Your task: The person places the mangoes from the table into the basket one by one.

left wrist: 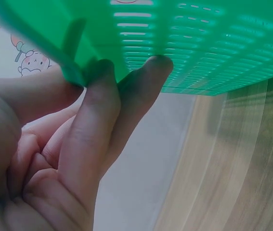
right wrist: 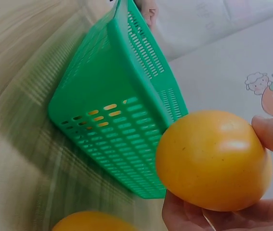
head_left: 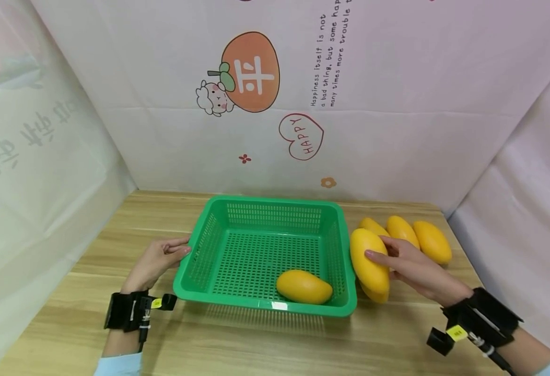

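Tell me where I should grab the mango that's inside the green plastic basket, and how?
Probably from above, with a pinch across the plump middle of the mango. It lies lengthwise from left to right, tapering rightward, and the green plastic basket is open on top but walled all round.

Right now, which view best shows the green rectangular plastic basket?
Head: the basket shows nearly whole, rim and interior. Left wrist: only a close section by the left hand. Right wrist: mainly outer walls, partly behind a yellow oval mango.
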`<state>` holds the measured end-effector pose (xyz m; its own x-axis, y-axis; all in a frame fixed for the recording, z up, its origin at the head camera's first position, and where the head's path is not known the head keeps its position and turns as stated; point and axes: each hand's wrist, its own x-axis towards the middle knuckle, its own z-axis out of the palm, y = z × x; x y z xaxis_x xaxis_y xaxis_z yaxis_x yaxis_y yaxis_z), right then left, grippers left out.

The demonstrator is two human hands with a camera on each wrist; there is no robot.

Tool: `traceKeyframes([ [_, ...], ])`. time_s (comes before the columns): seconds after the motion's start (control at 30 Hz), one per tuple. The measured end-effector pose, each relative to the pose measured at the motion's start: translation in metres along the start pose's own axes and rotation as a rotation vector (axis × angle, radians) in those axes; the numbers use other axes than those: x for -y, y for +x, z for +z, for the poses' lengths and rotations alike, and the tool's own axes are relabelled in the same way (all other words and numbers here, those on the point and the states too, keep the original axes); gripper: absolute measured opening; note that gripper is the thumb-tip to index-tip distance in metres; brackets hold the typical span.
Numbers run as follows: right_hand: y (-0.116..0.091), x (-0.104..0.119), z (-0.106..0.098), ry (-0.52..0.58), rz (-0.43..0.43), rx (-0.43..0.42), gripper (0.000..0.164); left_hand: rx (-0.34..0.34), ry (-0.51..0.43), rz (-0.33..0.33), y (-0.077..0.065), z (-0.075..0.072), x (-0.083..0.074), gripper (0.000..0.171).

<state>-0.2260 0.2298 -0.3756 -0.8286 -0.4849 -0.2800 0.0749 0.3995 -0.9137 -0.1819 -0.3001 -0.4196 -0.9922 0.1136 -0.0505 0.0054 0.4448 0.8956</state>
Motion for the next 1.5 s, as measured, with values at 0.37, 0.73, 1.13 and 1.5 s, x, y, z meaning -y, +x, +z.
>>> traceKeyframes([
  [0.37, 0.011, 0.016, 0.011, -0.043, -0.015, 0.019, 0.065, -0.002, 0.0, -0.012, -0.002, 0.0, -0.001, 0.059],
  [0.73, 0.029, 0.028, 0.021, -0.093, -0.082, 0.045, 0.066, -0.005, 0.011, 0.005, 0.0, 0.002, 0.0, 0.057],
  [1.13, 0.043, 0.039, 0.024, -0.168, -0.114, 0.057, 0.065, -0.017, 0.026, 0.002, 0.0, 0.0, -0.001, 0.058],
  [1.5, 0.063, 0.052, 0.027, -0.255, -0.132, 0.092, 0.066, -0.015, 0.024, 0.006, -0.001, 0.002, -0.003, 0.059],
])
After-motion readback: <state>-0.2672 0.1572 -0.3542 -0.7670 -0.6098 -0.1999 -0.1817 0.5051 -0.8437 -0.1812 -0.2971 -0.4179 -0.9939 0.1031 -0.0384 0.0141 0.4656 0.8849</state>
